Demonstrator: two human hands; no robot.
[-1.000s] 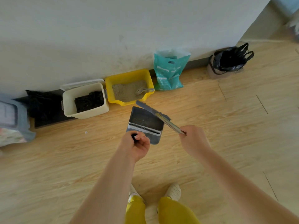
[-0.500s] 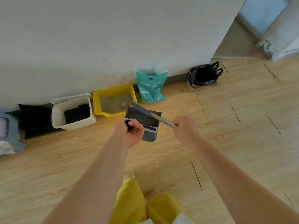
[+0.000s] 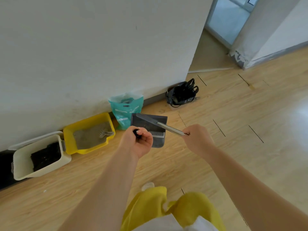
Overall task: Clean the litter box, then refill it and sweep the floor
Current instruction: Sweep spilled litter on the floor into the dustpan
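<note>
Mid-frame, left hand (image 3: 137, 142) fisted, fingers curled round dustpan (image 3: 150, 129) handle; right hand (image 3: 196, 140) outstretched, fingers wrapped round metal broom handle (image 3: 170, 129).

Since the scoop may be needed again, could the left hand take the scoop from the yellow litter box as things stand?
Probably not at once. The left hand already grips the dustpan handle, so it is occupied. The scoop lies uncovered on the litter in the yellow litter box, with nothing over it.
</note>
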